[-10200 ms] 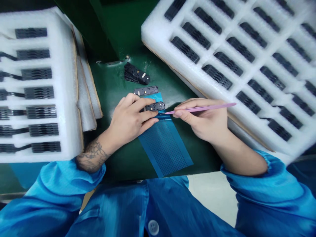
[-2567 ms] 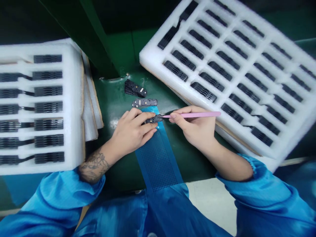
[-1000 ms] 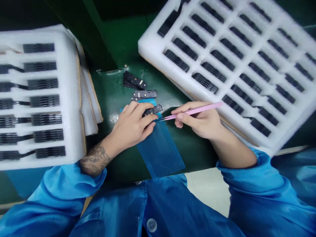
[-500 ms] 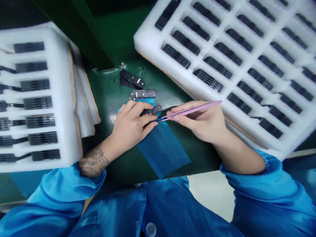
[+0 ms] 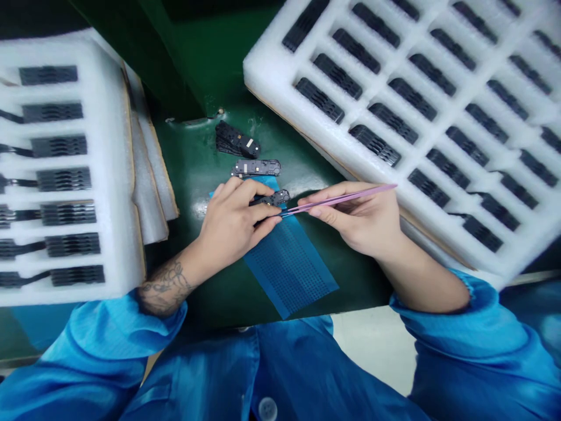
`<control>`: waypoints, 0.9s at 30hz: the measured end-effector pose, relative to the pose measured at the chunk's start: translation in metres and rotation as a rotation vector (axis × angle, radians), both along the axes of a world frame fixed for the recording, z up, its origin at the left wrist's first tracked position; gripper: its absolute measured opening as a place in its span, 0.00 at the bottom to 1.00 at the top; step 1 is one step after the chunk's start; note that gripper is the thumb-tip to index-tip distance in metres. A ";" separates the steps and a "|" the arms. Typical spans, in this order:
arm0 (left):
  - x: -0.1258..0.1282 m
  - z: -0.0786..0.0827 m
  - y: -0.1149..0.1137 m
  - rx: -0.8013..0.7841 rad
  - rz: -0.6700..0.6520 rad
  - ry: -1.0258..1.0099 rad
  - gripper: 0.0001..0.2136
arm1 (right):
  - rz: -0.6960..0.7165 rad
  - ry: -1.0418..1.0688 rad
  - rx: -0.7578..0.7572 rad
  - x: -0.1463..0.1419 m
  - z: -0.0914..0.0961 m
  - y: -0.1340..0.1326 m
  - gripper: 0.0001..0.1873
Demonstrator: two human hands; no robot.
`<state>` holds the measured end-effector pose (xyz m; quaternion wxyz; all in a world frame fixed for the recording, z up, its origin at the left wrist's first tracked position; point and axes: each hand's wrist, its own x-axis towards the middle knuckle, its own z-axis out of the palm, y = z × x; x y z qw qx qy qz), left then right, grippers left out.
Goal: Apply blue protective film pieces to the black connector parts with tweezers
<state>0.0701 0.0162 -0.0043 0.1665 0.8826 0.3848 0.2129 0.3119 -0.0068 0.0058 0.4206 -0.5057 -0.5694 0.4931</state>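
My left hand [image 5: 232,219] is closed around a small black electronic part [image 5: 279,197], with the fingers covering much of it. In my right hand [image 5: 370,228], pink tweezers [image 5: 353,195] are pinched between thumb and fingers. Their tips point left and meet my left fingertips beside the part; whether they grip anything there is too small to tell. Under both, a blue sheet [image 5: 293,269] printed with rows of small marks lies at a slant on the green table. Another black part [image 5: 258,168] rests just beyond the sheet's far end, overlapping a similar piece.
Farther back lies a fanned stack of black parts [image 5: 236,141]. A large white foam tray [image 5: 272,76] with slots full of black parts stands at the right. Stacked foam trays [image 5: 111,175] with similar parts are at the left. A green post [image 5: 144,52] rises behind.
The tweezers have turned slightly in my right hand and look narrower, with their tips still at my left fingertips. My left hand keeps its hold. The whole view has shifted a little.
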 end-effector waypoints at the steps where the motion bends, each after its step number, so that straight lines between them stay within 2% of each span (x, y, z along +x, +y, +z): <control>1: 0.000 0.000 0.000 0.000 0.001 -0.001 0.06 | -0.001 0.000 0.000 0.000 0.000 0.000 0.07; 27: 0.001 0.000 0.000 0.012 0.003 -0.017 0.05 | -0.009 -0.013 0.048 -0.002 0.001 0.001 0.05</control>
